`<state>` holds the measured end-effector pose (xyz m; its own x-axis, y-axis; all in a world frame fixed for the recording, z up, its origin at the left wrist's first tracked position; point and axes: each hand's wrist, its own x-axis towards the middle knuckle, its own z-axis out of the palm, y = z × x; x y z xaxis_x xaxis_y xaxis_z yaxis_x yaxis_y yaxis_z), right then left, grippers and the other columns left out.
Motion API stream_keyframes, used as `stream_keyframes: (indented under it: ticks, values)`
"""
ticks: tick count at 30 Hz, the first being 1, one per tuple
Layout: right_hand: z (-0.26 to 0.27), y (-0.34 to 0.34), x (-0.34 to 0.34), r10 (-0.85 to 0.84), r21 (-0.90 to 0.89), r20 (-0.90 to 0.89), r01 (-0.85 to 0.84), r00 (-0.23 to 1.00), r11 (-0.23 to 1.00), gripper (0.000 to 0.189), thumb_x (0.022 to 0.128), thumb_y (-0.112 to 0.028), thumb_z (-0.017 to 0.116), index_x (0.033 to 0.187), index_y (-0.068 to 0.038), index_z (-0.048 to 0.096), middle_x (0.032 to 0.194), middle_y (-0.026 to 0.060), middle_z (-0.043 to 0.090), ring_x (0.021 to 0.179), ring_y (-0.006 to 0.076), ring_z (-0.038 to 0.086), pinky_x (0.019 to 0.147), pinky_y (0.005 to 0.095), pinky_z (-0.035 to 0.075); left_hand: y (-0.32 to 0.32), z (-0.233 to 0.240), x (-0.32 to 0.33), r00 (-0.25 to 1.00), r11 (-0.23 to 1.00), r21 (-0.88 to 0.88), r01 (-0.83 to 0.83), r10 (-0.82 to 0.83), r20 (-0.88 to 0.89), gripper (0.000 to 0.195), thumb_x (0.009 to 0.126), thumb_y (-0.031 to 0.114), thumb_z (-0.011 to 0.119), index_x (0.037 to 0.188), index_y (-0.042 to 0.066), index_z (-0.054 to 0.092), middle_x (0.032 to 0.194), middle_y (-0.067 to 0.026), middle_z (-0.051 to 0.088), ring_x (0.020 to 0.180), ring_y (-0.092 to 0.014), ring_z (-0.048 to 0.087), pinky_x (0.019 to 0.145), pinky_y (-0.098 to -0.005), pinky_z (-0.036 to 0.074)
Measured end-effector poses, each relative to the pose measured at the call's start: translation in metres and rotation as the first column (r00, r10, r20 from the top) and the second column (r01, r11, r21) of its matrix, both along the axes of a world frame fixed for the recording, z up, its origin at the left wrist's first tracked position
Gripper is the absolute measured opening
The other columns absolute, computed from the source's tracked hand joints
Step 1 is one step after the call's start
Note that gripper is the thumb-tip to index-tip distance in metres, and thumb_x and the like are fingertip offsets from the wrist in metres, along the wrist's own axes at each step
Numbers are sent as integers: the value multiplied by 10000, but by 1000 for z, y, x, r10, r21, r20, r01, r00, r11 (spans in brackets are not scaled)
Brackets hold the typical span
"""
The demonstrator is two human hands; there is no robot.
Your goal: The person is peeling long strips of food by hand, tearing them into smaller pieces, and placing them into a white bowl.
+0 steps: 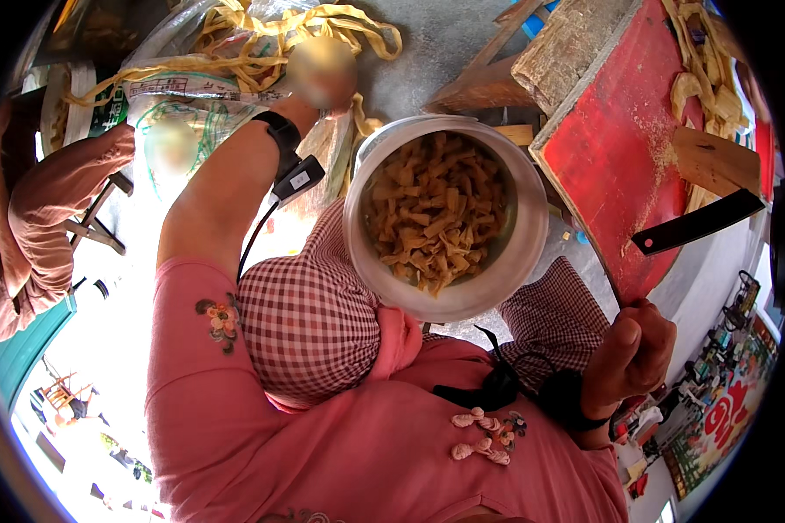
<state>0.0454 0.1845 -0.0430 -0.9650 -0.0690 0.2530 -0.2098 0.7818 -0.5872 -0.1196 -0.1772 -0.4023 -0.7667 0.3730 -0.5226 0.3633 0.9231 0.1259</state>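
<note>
My left arm reaches forward to a pile of long yellowish dried strips (301,26) on plastic bags. A blur covers most of my left hand (307,108), so its grip is hidden. My right hand (634,353) has curled fingers near the lower corner of a tilted red board (595,150); nothing shows in it. Between my knees is a white plastic bucket (445,307), partly filled with short brownish cut pieces (438,209). Over the board's right side are a flat black blade (700,222) with a small hole and a wooden block (716,160).
Pale crumbs (657,170) lie scattered across the board. More strips (710,91) hang at its far right. Rough timber (572,49) runs along its left edge. Printed woven sacks (196,108) are ahead of my left arm. Another person's clothed legs (46,209) are at far left.
</note>
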Motion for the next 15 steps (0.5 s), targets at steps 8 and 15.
stream_keyframes:
  ticks: [8,15]
  values:
    - [5,-3,-4,96,-18,2,-96,995,995,108,819,-63,635,808,13,560,678,101,566,563,201,523,548,299,423,-45,74,-5,974,836,523,-163,221,-50,364,786,321,624,1099,136,606,1111,-83,596,1072,-267,538,933,-410,406]
    - [5,-7,6,129,-83,19,-126,992,988,89,775,-17,672,802,-5,589,695,85,599,562,153,548,534,264,425,-14,249,40,938,224,946,-233,309,157,63,885,55,609,932,86,583,771,68,547,617,-17,438,537,-167,382]
